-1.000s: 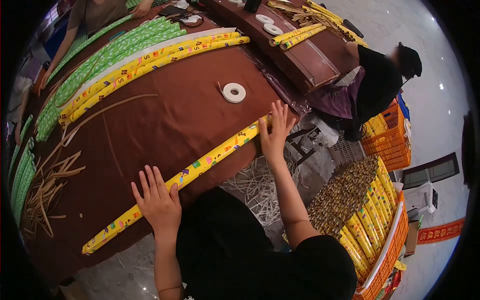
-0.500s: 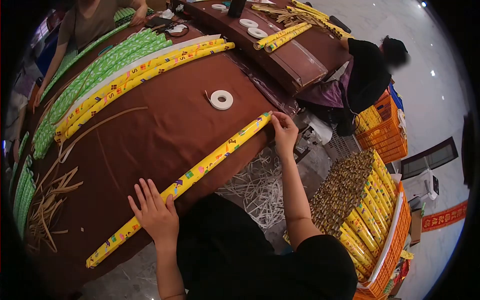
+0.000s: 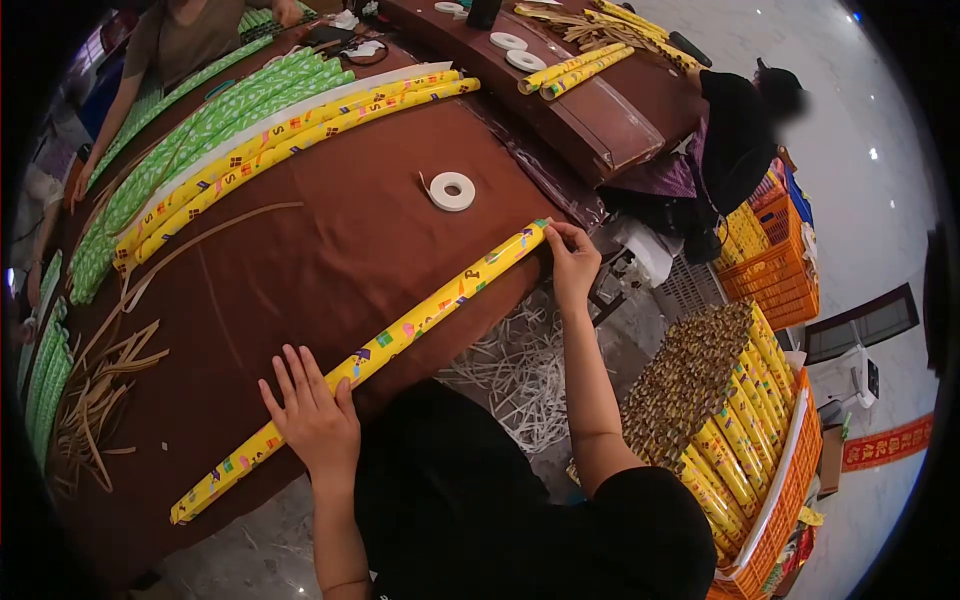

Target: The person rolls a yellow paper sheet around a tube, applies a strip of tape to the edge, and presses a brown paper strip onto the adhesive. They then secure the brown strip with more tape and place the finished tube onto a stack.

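A long yellow patterned roll (image 3: 425,315) lies diagonally along the near edge of the brown-covered table. My left hand (image 3: 315,415) rests flat across its lower part, fingers spread over the roll. At the roll's upper right end, my right hand (image 3: 572,262) pinches the tip between thumb and fingers. A white tape roll (image 3: 452,191) with a short loose end lies on the table beyond the yellow roll. Farther back are more yellow rolls (image 3: 300,135) beside green patterned rolls (image 3: 200,160).
Brown strips (image 3: 110,390) lie at the left of the brown table (image 3: 330,240). White strips (image 3: 520,370) heap on the floor. An orange crate (image 3: 775,500) full of yellow rolls stands at right. One person (image 3: 740,150) bends at the back right, another (image 3: 185,45) stands at the back left.
The view has shifted slightly, so the table and its items sit a little differently in frame. Both hands keep their places on the yellow roll.
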Demonstrator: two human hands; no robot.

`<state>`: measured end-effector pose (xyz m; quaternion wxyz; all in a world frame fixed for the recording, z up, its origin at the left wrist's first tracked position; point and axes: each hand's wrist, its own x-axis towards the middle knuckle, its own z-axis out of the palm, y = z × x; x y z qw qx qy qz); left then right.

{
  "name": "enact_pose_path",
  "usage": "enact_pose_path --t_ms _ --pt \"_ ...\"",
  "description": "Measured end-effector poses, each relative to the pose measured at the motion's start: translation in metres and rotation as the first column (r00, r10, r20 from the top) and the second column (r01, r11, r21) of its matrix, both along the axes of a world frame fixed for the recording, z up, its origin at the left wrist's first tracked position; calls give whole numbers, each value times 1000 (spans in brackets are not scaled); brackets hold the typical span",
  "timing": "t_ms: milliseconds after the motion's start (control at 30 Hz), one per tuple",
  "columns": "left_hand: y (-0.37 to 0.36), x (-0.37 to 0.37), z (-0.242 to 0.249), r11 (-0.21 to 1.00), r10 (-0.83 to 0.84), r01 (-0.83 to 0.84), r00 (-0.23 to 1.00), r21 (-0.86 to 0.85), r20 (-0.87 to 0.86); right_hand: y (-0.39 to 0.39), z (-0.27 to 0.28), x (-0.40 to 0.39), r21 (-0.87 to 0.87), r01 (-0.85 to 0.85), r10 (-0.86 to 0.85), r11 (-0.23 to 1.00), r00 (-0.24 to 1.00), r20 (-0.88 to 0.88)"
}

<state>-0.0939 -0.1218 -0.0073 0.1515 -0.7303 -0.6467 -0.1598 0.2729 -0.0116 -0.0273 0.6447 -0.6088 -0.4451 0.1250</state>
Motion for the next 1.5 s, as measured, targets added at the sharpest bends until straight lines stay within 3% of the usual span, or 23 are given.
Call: enact_pose_path --t_ms 267,433,467,500,600,700,733,800,833,900,933,967,1033,1133,1333,1433,1500 --pt "0 -1 -2 1000 12 -12 1000 7 16 -1 2 5 -114 35 -32 993 999 32" --pt "1 -2 0 1000 -4 3 998 20 62 -3 -1 4 -56 11 -7 998 997 75" --pt "1 -2 1 999 -4 2 998 35 57 3 -16 16 -34 38 -32 999 986 162" --pt "1 -1 2 1000 -5 3 998 30 62 4 -12 8 61 -5 1 998 997 71" --pt "1 -2 0 1000 -6 3 996 29 87 0 -11 9 -65 77 -59 995 968 245" --pt "0 -3 -3 999 -17 10 989 48 146 -5 -11 7 -59 258 -193 964 837 511" --pt "1 -3 -3 998 -18 9 986 55 164 -9 -14 5 106 292 -286 950 689 666" --pt "-1 -3 -3 996 -15 -1 982 84 190 -27 6 -30 213 200 -292 956 684 668" --pt "-2 -3 -1 997 -17 1 980 81 197 -40 21 -62 177 50 -143 983 813 565" --pt "-2 -2 -3 995 -14 -9 975 100 224 -60 34 -118 89 -317 198 944 762 616" --pt "-3 -2 -4 994 -23 -4 972 113 235 -69 37 -145 -70 -450 387 890 669 635" --pt "-3 -3 -2 995 -25 1 971 99 236 -74 38 -169 -179 -496 444 850 490 750" --pt "-5 -6 -1 996 -47 25 965 87 259 -81 31 -198 -366 -497 528 787 235 816" --pt "-15 -14 -9 992 -68 33 955 124 287 -77 17 -200 -320 -446 447 836 212 869" --pt "-83 -104 15 953 293 -303 930 10 220 -71 16 -195 -285 -443 410 850 215 886" --pt "-123 -140 6 754 566 -640 747 147 348 -61 4 -179 -231 -444 347 865 200 916" --pt "-142 -157 -17 681 498 -728 539 79 680 -55 -8 -170 -227 -407 314 885 160 936"
